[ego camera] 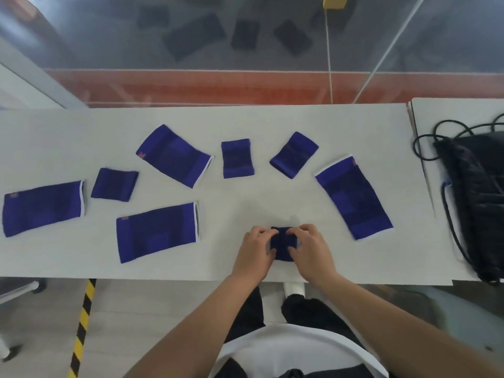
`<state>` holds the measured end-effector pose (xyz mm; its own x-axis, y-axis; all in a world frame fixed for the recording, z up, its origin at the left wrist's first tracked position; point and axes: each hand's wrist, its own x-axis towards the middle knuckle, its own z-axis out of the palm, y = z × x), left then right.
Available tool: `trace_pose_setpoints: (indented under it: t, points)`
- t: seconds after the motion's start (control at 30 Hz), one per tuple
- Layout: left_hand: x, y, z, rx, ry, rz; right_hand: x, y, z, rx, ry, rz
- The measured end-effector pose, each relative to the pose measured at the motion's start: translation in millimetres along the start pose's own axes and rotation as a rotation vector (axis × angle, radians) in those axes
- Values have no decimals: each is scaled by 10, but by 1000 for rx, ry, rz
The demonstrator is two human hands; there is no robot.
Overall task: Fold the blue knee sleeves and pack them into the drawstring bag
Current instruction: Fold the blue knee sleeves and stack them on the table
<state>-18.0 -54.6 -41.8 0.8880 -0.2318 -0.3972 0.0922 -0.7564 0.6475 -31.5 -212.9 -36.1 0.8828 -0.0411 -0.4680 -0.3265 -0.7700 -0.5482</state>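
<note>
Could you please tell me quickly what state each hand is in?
Left hand: grips the small folded blue fabric knee sleeve.
Right hand: grips the same sleeve.

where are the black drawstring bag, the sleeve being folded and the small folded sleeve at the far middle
black drawstring bag (482, 214), head view, middle of its body
sleeve being folded (282, 242), head view, exposed middle fabric
small folded sleeve (237, 158), head view, its centre

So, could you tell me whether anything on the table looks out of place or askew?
Nothing damaged or spilled. The unfolded sleeve at the right lies skewed to the table edge, and the drawstring bag, on the adjoining surface, reaches its front edge. The left hand and right hand pinch a folded sleeve.
</note>
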Motion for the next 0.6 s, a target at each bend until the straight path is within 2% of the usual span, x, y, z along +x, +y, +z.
trace_pose_setpoints:
  t: [0.13,0.23,0.37,0.5,0.6]
  points:
    - [0,-101,-2,329,47,100,-30,67,-9,-261,49,-95]
    - [11,-176,-21,432,84,157,-39,152,4,-360,102,-195]
    - [48,-273,-30,605,79,367,-43,270,41,-602,115,-371]
    - [88,-315,-79,627,17,423,-44,177,-52,-612,77,-362]
    - [207,-287,-228,493,-15,396,-62,57,-174,-473,17,-305]
